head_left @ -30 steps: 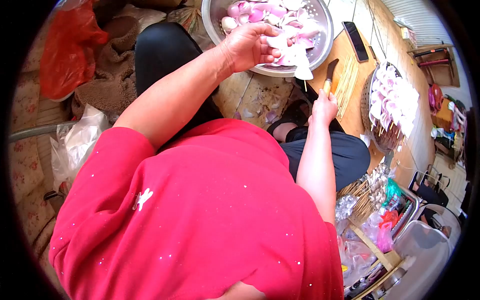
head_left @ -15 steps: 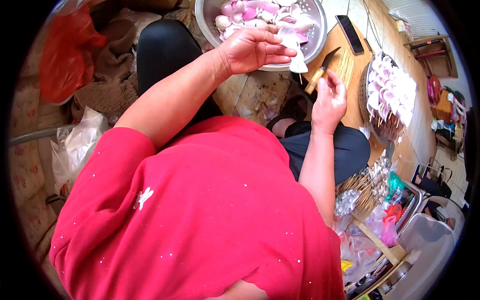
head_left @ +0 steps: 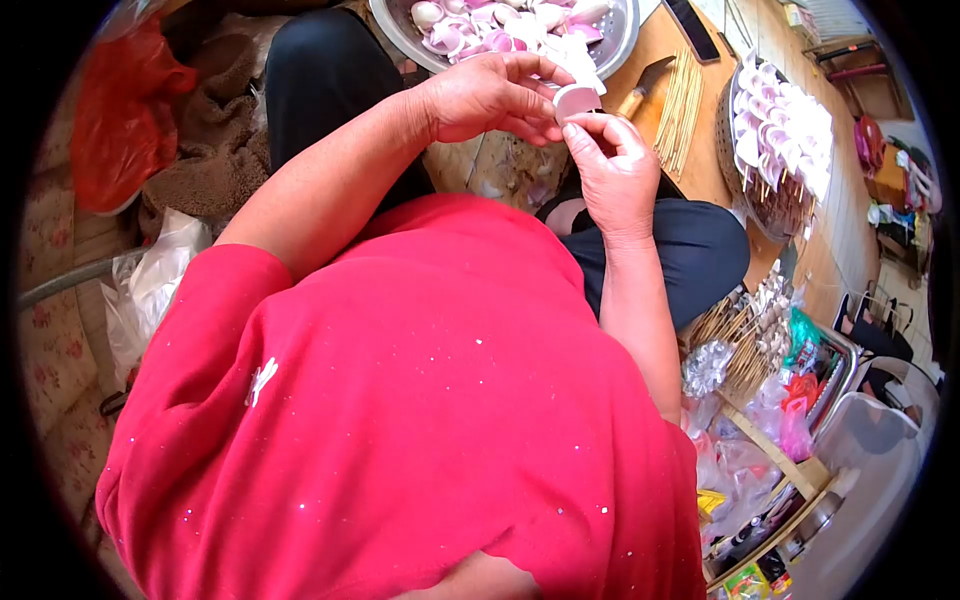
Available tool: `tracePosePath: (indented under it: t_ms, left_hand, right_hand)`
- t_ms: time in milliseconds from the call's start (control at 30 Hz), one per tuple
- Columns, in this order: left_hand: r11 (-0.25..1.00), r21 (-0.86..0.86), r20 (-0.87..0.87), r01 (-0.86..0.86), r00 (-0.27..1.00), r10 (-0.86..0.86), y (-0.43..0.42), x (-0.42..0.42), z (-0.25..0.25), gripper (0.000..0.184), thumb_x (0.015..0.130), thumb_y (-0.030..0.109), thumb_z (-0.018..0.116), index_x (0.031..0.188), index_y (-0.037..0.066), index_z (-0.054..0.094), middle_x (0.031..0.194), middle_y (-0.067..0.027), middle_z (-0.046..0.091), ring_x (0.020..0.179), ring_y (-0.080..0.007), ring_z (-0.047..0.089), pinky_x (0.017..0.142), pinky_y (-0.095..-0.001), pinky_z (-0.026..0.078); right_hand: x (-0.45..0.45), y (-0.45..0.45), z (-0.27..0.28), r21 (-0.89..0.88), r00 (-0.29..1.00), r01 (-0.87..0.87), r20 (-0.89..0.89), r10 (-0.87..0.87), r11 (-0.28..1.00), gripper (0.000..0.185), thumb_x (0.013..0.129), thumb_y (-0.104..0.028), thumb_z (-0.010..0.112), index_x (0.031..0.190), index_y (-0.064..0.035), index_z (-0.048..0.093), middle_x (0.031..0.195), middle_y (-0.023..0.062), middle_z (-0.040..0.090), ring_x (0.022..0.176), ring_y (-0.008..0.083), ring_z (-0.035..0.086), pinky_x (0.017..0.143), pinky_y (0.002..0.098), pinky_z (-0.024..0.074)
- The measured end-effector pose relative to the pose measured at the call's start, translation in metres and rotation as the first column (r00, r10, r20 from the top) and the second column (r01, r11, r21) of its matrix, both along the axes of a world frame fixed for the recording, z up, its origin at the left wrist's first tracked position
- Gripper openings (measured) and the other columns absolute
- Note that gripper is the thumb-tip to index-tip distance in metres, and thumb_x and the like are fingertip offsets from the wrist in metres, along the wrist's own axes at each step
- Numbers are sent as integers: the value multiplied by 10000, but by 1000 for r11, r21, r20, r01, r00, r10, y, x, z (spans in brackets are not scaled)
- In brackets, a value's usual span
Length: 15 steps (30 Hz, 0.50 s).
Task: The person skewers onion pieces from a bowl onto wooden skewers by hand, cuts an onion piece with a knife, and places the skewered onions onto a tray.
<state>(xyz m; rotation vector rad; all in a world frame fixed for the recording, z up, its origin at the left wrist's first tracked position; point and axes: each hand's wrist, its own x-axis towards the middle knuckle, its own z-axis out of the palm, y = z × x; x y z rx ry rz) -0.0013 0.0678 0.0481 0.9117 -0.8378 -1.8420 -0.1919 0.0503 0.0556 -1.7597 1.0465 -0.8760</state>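
Note:
My left hand [head_left: 500, 100] is closed on onion pieces [head_left: 577, 100] above the floor in front of my lap. My right hand [head_left: 612, 170] meets it, thumb and fingertips pinched at the lower edge of a curved onion piece; whether a skewer lies in the fingers is hidden. Just beyond is a metal colander [head_left: 628, 45] holding pink-and-white onion pieces [head_left: 500, 25]. Past my right fingers lies a knife [head_left: 645, 85] with a wooden handle, next to a row of bamboo skewers [head_left: 680, 110] on a wooden board [head_left: 712, 130].
A phone [head_left: 690, 28] lies at the board's far edge. To the right stands a basket [head_left: 735, 150] of skewered onion pieces [head_left: 785, 130]. Nearer are more loaded skewers [head_left: 745, 335], plastic bags [head_left: 740, 480] and a clear bin [head_left: 870, 480]. A red bag [head_left: 125, 115] is at the left.
My right hand has moved up and left from beside the knife to meet my left hand at the onion. The view has shifted slightly, with the colander now higher in it.

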Motion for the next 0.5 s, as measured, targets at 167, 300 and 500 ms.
tracePosePath:
  t_ms: [167,300,500]
  left_hand:
    - [998,64,12,-1,1000,0,10,-8,-5,356,859,88,591,1184,18,463,945,-110,627,808,-177,653,771,-292,537]
    - [997,71,-1,10,1000,-10,18,-10,-7,349,869,138,589,1183,38,476,944,-101,632,815,-169,652,740,-275,536]
    - [997,-71,79,22,997,-17,26,-15,-15,368,844,22,579,1196,37,473,990,-88,615,887,-153,618,800,-273,516]
  right_hand:
    - [-1,7,-11,18,1000,15,-22,-15,1000,99,796,-98,650,830,-7,632,736,34,587,611,95,541,580,243,454]
    - [-2,14,-6,138,1000,-16,-24,19,990,113,855,-104,600,871,8,601,758,-14,575,680,54,506,631,203,436]
    - [4,17,-18,125,996,81,-43,-76,989,135,812,-116,609,829,18,609,737,97,641,665,136,608,625,278,487]
